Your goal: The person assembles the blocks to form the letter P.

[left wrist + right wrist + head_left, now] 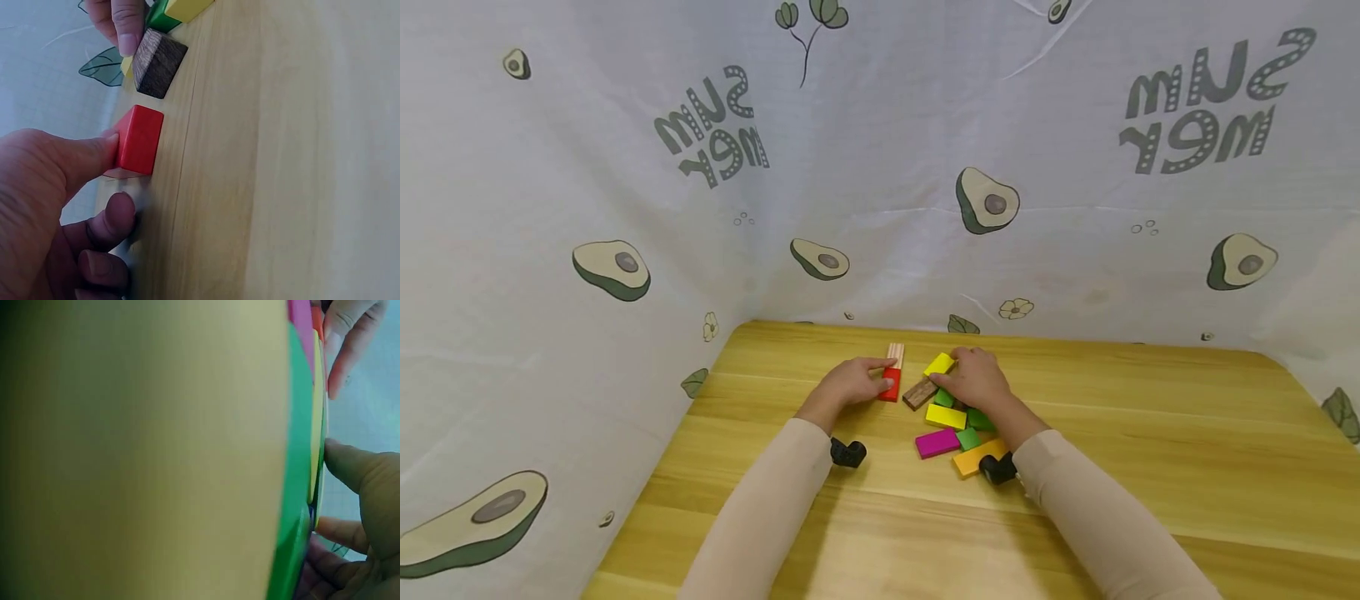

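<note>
In the head view my left hand (852, 382) is at a red block (890, 386), which lies end to end with a pale striped wood block (896, 351). The left wrist view shows that thumb against the red block's side, the lower fingers curled beneath. My right hand (976, 379) grips a small yellow block (938, 365), thumb at its near side and index finger at its right end. A dark brown block (920, 393) lies slanted beside the right thumb, between both hands. Part of the pile is hidden under the right palm and wrist.
Nearer on the wooden table (910, 533) lie a second yellow block (946, 417), a magenta block (937, 443), several green blocks (968, 439) and an orange block (973, 460), partly under the right wrist's black camera (997, 469). A printed cloth (887, 167) hangs along the table's back edge.
</note>
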### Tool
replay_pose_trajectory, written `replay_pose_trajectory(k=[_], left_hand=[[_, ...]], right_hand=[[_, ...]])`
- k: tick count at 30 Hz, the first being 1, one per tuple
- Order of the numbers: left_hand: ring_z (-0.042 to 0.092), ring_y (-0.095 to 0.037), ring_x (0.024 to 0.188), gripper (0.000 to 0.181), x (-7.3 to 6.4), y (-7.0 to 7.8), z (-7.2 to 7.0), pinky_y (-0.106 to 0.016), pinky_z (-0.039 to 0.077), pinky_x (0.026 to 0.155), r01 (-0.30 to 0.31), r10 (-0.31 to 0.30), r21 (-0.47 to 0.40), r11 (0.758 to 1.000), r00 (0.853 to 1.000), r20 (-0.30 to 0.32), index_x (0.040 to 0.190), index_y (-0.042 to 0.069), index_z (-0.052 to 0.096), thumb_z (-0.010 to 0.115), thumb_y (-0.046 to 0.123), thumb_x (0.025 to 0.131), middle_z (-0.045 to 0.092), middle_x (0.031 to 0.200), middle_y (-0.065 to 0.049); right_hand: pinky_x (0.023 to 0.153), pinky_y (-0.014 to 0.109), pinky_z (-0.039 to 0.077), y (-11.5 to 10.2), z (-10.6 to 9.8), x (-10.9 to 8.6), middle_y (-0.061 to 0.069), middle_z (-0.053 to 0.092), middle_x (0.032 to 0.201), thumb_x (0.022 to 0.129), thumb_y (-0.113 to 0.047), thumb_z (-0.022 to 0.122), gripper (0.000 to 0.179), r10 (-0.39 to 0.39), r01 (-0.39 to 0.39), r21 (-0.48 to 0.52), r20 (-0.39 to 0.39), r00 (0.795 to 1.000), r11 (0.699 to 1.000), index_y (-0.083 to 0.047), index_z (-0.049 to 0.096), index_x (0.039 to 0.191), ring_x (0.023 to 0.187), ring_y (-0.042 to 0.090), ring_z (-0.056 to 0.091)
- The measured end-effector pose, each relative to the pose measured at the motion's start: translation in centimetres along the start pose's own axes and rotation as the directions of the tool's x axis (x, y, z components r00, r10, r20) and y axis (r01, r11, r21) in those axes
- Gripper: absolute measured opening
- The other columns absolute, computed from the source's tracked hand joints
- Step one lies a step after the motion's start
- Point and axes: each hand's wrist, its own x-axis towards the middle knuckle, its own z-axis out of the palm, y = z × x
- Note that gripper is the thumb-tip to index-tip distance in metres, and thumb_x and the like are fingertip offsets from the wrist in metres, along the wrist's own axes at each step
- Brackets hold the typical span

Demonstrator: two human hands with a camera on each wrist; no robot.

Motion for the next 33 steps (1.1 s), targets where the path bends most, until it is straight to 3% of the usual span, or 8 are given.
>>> replay_pose_trajectory(k=[7,16,22,26,30,33], left_hand=[[0.053,-0.03,0.129,0.047,0.7,0.3,-0.2,-0.051,0.041,0.113,0.014,-0.013,0.034,0.999,1.0,-0.012,0.147,0.047,0.052,0.059,0.045,0.101,0.048,0.158,-0.008],[0.052,-0.028,0.109,0.047,1.3,0.1,-0.4,-0.043,0.045,0.096,0.039,-0.039,0.031,0.999,0.999,-0.003,0.146,0.05,0.051,0.061,0.048,0.1,0.047,0.159,-0.008],[0.054,-0.03,0.123,0.047,1.5,0.0,-0.2,-0.05,0.044,0.109,0.035,-0.035,0.02,0.999,0.999,0.002,0.146,0.051,0.051,0.061,0.049,0.099,0.047,0.159,-0.008],[0.053,-0.031,0.133,0.048,1.3,-0.2,-0.3,-0.052,0.041,0.113,0.025,-0.025,0.027,0.999,1.0,0.004,0.146,0.051,0.051,0.061,0.05,0.099,0.048,0.158,-0.007],[0.057,-0.031,0.12,0.048,1.2,-0.2,-0.5,-0.049,0.046,0.105,0.013,-0.013,0.021,1.0,1.0,0.003,0.146,0.05,0.051,0.06,0.052,0.099,0.051,0.156,-0.007],[0.056,-0.03,0.115,0.049,1.2,-0.1,-0.5,-0.048,0.047,0.102,0.015,-0.015,0.012,1.0,1.0,0.003,0.147,0.05,0.051,0.06,0.052,0.099,0.051,0.155,-0.008]], right_hand=[[0.114,0.058,0.04,0.2,-0.5,0.4,0.028,0.057,0.139,0.096,-0.042,0.068,0.068,-0.055,0.056,-0.028,0.039,0.998,0.998,0.005,0.053,0.143,0.133,0.047,0.049],[0.104,0.052,0.049,0.5,-0.6,0.6,0.025,0.064,0.129,0.091,-0.046,0.073,0.074,-0.047,0.048,-0.021,0.049,0.998,0.999,0.008,0.055,0.139,0.115,0.038,0.06],[0.097,0.05,0.054,0.0,-0.7,-0.1,0.02,0.068,0.124,0.089,-0.05,0.074,0.072,-0.093,0.092,0.009,0.01,0.996,0.996,0.003,0.06,0.136,0.107,0.032,0.064],[0.097,0.05,0.054,-1.6,-0.5,-1.1,0.018,0.069,0.122,0.087,-0.049,0.077,0.066,-0.21,0.209,-0.007,-0.009,0.978,0.978,0.0,0.065,0.13,0.111,0.034,0.063],[0.102,0.05,0.049,-3.7,-0.1,-2.4,0.013,0.071,0.117,0.084,-0.048,0.08,0.06,-0.33,0.329,-0.054,-0.003,0.944,0.943,-0.003,0.07,0.124,0.112,0.034,0.061],[0.103,0.05,0.045,-5.0,0.5,-3.4,0.01,0.07,0.113,0.082,-0.05,0.081,0.058,-0.368,0.37,-0.079,0.034,0.929,0.926,-0.006,0.072,0.12,0.113,0.033,0.058]])
